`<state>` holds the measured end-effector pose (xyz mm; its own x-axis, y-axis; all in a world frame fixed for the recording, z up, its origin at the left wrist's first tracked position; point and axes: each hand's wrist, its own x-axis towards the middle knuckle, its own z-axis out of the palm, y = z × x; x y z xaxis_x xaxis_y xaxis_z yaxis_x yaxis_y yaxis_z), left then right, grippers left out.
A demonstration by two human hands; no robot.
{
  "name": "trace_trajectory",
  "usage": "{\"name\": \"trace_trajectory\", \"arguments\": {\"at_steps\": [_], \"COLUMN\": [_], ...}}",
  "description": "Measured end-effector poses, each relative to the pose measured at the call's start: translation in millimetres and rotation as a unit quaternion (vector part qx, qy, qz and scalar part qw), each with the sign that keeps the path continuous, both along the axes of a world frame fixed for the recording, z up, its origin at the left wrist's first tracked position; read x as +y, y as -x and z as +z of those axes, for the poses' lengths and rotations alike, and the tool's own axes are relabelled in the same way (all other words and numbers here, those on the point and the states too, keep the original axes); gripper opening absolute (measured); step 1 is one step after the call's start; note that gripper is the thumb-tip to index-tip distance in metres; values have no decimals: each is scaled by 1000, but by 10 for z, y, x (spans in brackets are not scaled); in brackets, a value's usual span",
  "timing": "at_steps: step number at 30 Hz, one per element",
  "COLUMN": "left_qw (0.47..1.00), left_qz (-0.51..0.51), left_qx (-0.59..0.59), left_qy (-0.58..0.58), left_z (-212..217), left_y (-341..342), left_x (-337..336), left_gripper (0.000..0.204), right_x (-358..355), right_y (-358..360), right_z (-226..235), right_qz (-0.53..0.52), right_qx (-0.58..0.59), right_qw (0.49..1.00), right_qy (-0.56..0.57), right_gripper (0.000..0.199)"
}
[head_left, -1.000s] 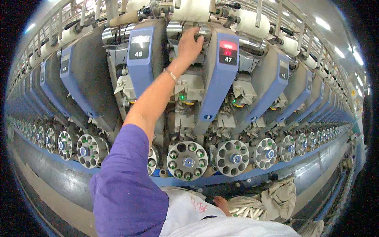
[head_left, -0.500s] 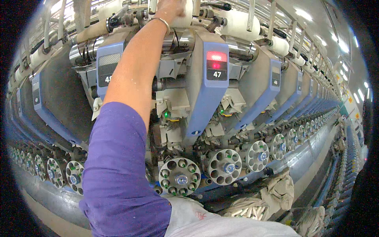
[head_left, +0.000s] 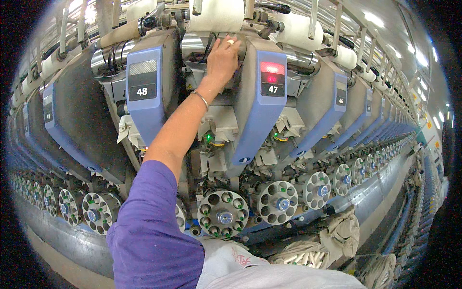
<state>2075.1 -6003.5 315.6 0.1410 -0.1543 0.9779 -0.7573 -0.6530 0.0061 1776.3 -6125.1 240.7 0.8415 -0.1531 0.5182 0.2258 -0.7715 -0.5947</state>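
My left hand (head_left: 223,61) reaches up the middle of a textile winding machine, with a bangle on its wrist. Its bent fingers are at the shiny metal drum (head_left: 194,45), just below a white yarn package (head_left: 216,15). The fingertips look drawn together, but anything thin between them is too small to see. Right of the hand, a blue-fronted winding unit (head_left: 266,103) shows a lit red lamp (head_left: 272,67). Below the hand, a round bobbin magazine (head_left: 224,204) holds several green-tipped bobbins. My right hand is out of view.
Similar winding units run off to both sides, each with a round magazine (head_left: 281,189) low in front. At lower right a cloth-lined container (head_left: 344,231) holds several pale tubes (head_left: 308,258). Metal bars (head_left: 313,19) hang down along the top.
My left hand has come down from the white yarn package to the drum beneath it. My view has shifted slightly, so the units appear further right.
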Motion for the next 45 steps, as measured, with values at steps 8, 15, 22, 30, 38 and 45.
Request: {"name": "trace_trajectory", "arguments": {"at_steps": [8, 15, 22, 30, 38, 45], "left_qw": [985, 967, 903, 940, 415, -304], "left_qz": [38, 55, -304, -270, -343, -612], "left_qx": [-151, -228, 134, 206, 842, 551], "left_qy": [67, 101, 271, 11, -4, 480], "left_z": [694, 1127, 1274, -1167, -3181, -3537], "left_y": [-213, -457, 114, 1709, 2671, 1666], "left_x": [40, -6, 15, 429, 119, -463], "left_gripper": [20, 13, 13, 7, 19, 26], "right_x": [-73, -272, -467, -444, 30, 250], "right_y": [106, 966, 2018, 3744, 4521, 4452], "right_z": [-43, -716, -1947, -3391, -4406, -4444], "right_qz": [-2, -33, -83, -110, -181, -253], "right_qx": [-3, 107, 306, 544, 563, 572], "right_qw": [1000, 993, 946, 827, 781, 768], "right_qy": [5, -33, -65, -85, -200, -138], "right_gripper": [26, 25, 24, 24, 25, 24]}}
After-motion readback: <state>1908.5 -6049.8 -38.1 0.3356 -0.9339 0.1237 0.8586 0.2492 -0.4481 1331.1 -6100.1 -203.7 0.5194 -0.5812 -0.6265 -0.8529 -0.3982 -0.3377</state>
